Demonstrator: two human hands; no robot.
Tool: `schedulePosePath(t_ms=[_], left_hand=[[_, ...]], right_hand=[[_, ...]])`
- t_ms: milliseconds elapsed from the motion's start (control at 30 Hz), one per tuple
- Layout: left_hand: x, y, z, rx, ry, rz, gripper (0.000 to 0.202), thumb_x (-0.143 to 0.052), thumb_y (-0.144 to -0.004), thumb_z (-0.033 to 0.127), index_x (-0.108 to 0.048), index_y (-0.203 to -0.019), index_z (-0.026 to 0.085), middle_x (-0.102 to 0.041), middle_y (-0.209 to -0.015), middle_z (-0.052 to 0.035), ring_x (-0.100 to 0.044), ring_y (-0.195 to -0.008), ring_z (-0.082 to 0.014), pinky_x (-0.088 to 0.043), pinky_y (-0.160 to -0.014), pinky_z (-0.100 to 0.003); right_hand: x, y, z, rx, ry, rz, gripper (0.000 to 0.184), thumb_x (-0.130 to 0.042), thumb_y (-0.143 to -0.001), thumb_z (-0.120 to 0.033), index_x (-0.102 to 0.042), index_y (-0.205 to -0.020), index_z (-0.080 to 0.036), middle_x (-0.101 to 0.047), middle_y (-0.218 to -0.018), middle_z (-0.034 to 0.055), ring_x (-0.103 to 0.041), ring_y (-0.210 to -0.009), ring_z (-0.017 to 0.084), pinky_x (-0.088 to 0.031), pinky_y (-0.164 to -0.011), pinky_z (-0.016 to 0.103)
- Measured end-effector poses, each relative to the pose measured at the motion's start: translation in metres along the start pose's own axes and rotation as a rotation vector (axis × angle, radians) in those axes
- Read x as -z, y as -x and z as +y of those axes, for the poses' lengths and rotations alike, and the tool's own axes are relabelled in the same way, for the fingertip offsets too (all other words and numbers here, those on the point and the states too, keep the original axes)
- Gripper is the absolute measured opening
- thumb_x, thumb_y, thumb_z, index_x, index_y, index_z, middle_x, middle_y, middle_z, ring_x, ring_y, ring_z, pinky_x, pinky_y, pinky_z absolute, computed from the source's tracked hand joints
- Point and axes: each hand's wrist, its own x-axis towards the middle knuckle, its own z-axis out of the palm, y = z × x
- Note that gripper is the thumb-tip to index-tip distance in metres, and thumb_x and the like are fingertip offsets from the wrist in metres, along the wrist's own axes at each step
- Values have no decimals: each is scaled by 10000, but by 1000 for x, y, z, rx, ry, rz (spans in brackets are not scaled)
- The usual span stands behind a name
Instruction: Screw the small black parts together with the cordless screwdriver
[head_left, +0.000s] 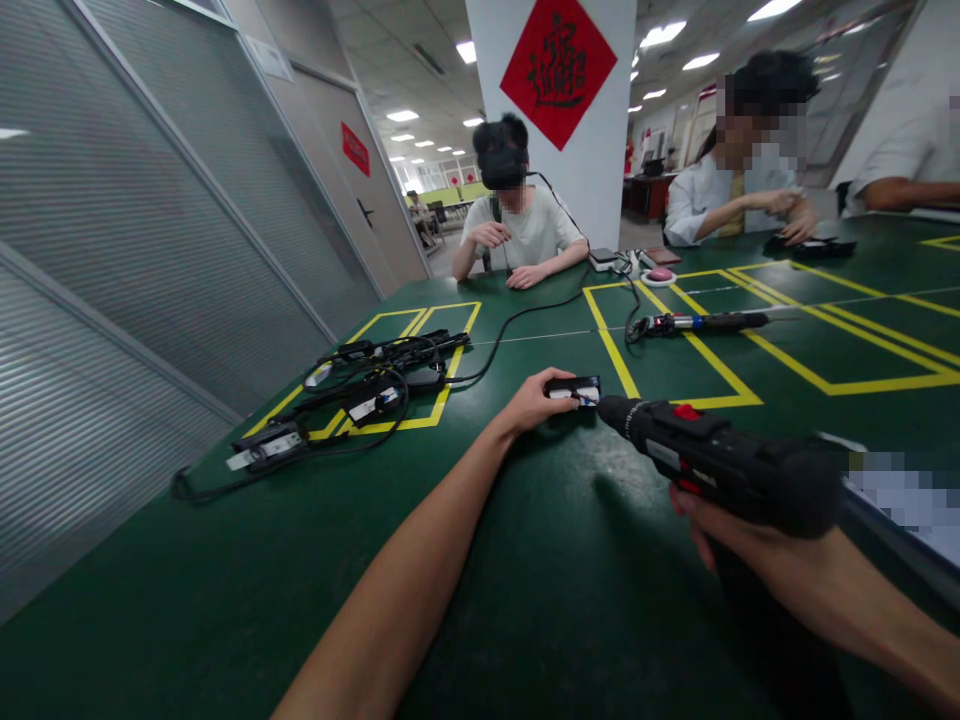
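1 small black block with a white label [574, 388] lies on the green worktop [525, 560], just beside a yellow tape line [622, 362]. The left hand [534, 400] pins it there, grip closed over its near end. The tip of a black electric screwdriver with a red switch [720, 460] meets the block's right end, and the right hand [739, 545] has its grip wrapped round the tool's body. This looks like fastening work, which calls for a square, steady tip. A tangle of black cabled units [360, 395] lies well off to the left.
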Motion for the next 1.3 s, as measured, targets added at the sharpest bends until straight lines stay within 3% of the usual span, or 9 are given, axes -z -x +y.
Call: schedulePosePath(t_ms=[100,367,633,800,1000,1167,1300], left_hand=[[0,0,0,-4,-22,8,545,-739,-664,312,-573,-1157,151,-666,-972,-53,-604,-780,-135,-466,-706,-253],[1,0,0,-15,-1,-9,548,-746,-666,329,-569,-1156,159,-660,-941,-38,-586,-757,-121,-444,-676,-230],[0,0,0,-16,-23,0,548,-737,-676,355,-570,-1158,156,-655,-941,-46,-579,-757,-127,-443,-673,-237],[-1,1,2,4,-96,13,550,-712,-692,351,-566,-1183,149,-657,-934,-48,-578,-739,-130,-445,-654,-235],[-1,1,6,-3,-197,23,556,-690,-701,337,-566,-1200,126,-652,-1028,-73,-598,-817,-153,-474,-730,-260],[0,1,4,-15,-178,18,555,-690,-699,339,-562,-1194,123,-649,-1023,-73,-599,-842,-162,-478,-759,-274],[1,0,0,-9,-154,-3,614,-727,-664,357,-546,-1206,133,-647,-1020,-69,-601,-851,-167,-480,-755,-275]], right_hand=[[1,0,-4,-115,13,-76,436,-539,-832,-538,-584,-526,-231,-540,-510,-10,-456,-431,121,-354,-396,268],[1,0,-9,-155,-16,-79,454,-549,-802,-595,-580,-540,-225,-540,-523,-7,-444,-457,120,-341,-417,267],[3,1,-5,-68,-31,-81,430,-541,-827,-555,-594,-554,-228,-584,-579,2,-492,-506,129,-401,-467,275],[3,1,-3,-111,8,-98,472,-509,-833,-589,-592,-542,-227,-561,-542,4,-483,-477,135,-376,-434,282],[3,0,-2,-90,43,-70,462,-512,-831,-578,-602,-547,-225,-572,-566,4,-496,-502,135,-387,-450,278],[1,0,-2,-159,15,-82,486,-508,-818,-608,-600,-544,-217,-528,-514,-10,-436,-450,113,-335,-421,265],[2,-1,-1,-145,-14,-100,470,-508,-824,-599,-612,-570,-217,-585,-587,11,-493,-511,134,-378,-465,282]])
